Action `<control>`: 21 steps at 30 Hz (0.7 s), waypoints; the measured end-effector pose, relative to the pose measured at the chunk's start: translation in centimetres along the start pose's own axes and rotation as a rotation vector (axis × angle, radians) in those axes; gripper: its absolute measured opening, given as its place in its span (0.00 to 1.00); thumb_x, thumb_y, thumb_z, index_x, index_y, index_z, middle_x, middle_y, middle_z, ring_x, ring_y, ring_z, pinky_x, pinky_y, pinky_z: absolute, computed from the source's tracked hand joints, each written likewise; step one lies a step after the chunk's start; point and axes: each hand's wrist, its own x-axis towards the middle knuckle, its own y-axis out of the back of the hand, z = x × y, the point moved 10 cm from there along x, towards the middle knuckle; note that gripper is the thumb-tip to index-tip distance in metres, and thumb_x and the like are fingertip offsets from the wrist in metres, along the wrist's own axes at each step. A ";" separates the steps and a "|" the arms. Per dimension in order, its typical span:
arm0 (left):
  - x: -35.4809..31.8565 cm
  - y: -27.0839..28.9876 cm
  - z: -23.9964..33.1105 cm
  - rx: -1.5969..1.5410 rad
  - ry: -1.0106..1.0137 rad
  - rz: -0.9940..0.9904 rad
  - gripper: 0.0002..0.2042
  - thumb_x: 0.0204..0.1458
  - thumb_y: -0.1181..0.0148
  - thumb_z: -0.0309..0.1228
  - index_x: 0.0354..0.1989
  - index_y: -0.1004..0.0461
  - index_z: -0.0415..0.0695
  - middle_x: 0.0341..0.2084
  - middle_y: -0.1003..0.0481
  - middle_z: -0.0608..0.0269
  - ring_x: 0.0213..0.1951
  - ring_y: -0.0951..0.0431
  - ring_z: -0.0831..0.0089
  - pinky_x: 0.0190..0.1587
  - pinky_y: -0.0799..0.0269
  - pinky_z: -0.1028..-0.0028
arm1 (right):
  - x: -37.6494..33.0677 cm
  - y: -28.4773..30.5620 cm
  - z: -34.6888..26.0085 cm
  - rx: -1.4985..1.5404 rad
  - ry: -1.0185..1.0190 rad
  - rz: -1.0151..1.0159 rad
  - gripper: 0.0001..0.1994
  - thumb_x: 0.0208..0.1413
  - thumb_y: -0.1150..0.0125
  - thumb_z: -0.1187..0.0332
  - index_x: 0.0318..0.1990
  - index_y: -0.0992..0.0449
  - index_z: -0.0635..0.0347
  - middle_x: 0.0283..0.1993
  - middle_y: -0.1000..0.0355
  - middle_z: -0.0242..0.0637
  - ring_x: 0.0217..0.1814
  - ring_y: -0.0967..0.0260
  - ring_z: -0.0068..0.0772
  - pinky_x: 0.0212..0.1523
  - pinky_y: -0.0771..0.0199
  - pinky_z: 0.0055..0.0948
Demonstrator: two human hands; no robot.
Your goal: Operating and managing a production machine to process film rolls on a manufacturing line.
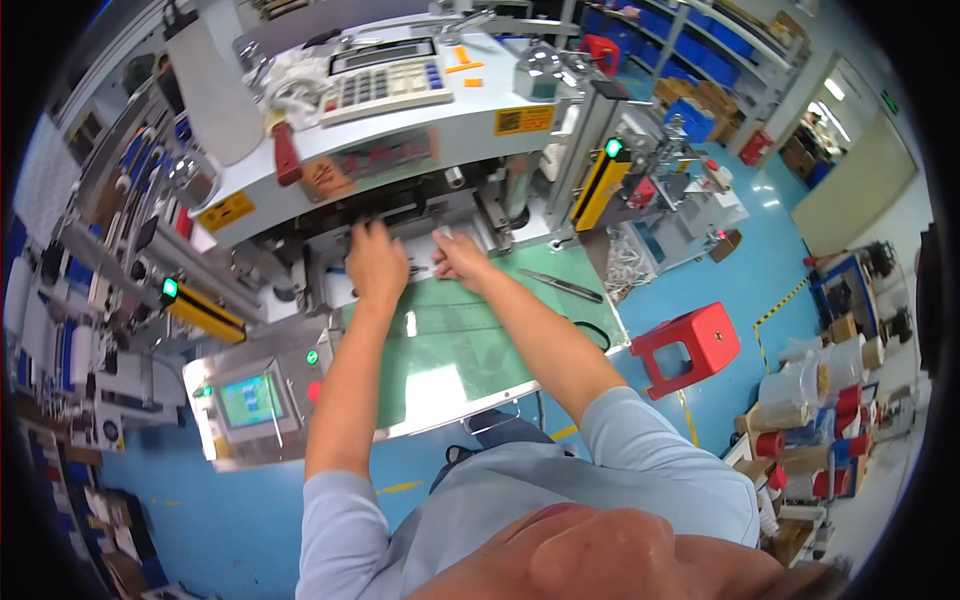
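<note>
Both my hands reach to the mouth of a white machine [400, 150], at the far end of its green cutting mat [450, 345]. My left hand [375, 262] lies palm down with fingers spread on a pale sheet at the machine's slot. Just to its right, my right hand [458, 255] has its fingers curled, touching a small dark thing on the mat; I cannot tell what it grips. Long metal tweezers [560, 285] lie on the mat to the right of my right hand.
A grey calculator [390, 85] and orange bits sit on top of the machine. Yellow light-curtain bars [600, 190] [205, 312] flank the opening. A touch-screen panel [250, 400] is at the left front. A red plastic stool [690, 345] stands on the blue floor at right, with rolls beyond.
</note>
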 end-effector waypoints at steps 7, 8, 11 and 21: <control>3.2 -3.4 0.8 0.078 0.004 -0.085 0.16 0.51 0.48 0.41 0.41 0.32 0.41 0.39 0.31 0.42 0.35 0.25 0.44 0.37 0.28 0.54 | -4.7 2.3 -5.4 -0.949 0.485 0.285 0.32 0.48 0.40 0.60 0.58 0.43 0.68 0.50 0.34 0.52 0.51 0.34 0.43 0.52 0.35 0.35; 3.5 -3.4 0.5 0.081 -0.005 -0.100 0.15 0.52 0.49 0.41 0.40 0.31 0.41 0.39 0.30 0.43 0.35 0.25 0.45 0.37 0.28 0.55 | -5.7 1.8 -6.1 -0.932 0.489 0.250 0.32 0.48 0.40 0.60 0.58 0.42 0.67 0.51 0.34 0.52 0.52 0.35 0.43 0.53 0.36 0.35; 4.0 -3.2 0.7 0.118 -0.011 -0.107 0.14 0.52 0.47 0.40 0.38 0.29 0.41 0.39 0.30 0.44 0.34 0.24 0.46 0.36 0.27 0.56 | -7.7 1.3 -7.3 -0.951 0.543 0.217 0.30 0.49 0.40 0.60 0.57 0.40 0.65 0.53 0.36 0.50 0.50 0.33 0.40 0.51 0.34 0.33; 3.4 -3.6 0.2 0.111 0.012 -0.128 0.16 0.52 0.47 0.42 0.40 0.30 0.42 0.44 0.33 0.45 0.35 0.25 0.45 0.36 0.28 0.54 | -9.0 1.0 -9.0 -0.865 0.605 0.017 0.24 0.52 0.42 0.64 0.55 0.37 0.61 0.49 0.34 0.43 0.39 0.29 0.28 0.44 0.30 0.27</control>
